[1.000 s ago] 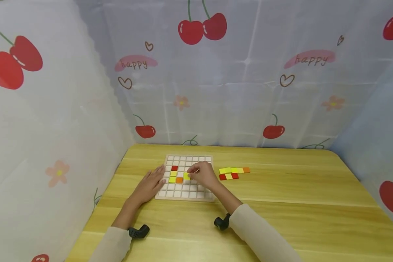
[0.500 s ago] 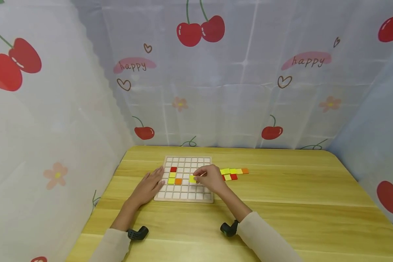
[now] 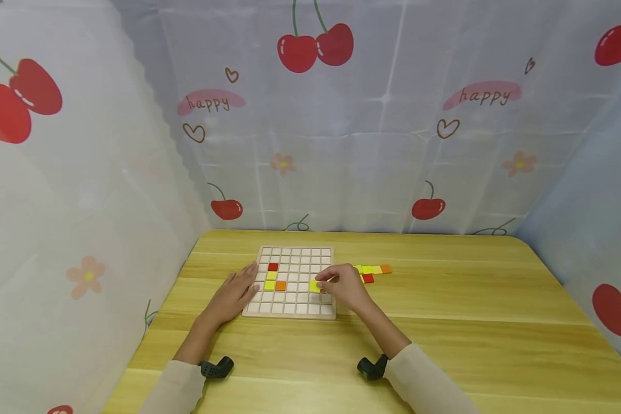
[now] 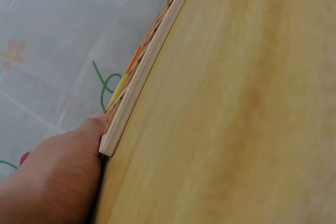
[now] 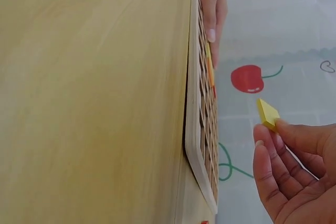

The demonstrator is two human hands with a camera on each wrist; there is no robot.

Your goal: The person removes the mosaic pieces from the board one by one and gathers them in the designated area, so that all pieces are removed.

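Observation:
My right hand [image 3: 345,286] pinches a yellow square tile [image 5: 268,114] between thumb and fingertips. It holds the tile above the right part of a wooden grid board [image 3: 290,310], apart from the surface as the right wrist view shows. My left hand [image 3: 234,294] lies with fairly straight fingers along the board's left edge, the thumb touching it. On the board's left side sit a red tile [image 3: 273,267], two yellowish tiles [image 3: 271,280] in a column below it, and an orange tile [image 3: 280,286] beside the lowest one.
Right of the board, partly hidden by my right hand, lie loose tiles in two rows: yellow tiles [image 3: 367,269], an orange tile [image 3: 386,268] and a red tile [image 3: 368,278]. A cherry-printed curtain [image 3: 331,172] stands behind the wooden table [image 3: 471,287].
My right hand has moved to the right across the board with the yellow tile in its fingers. The left hand has stayed at the board's left edge.

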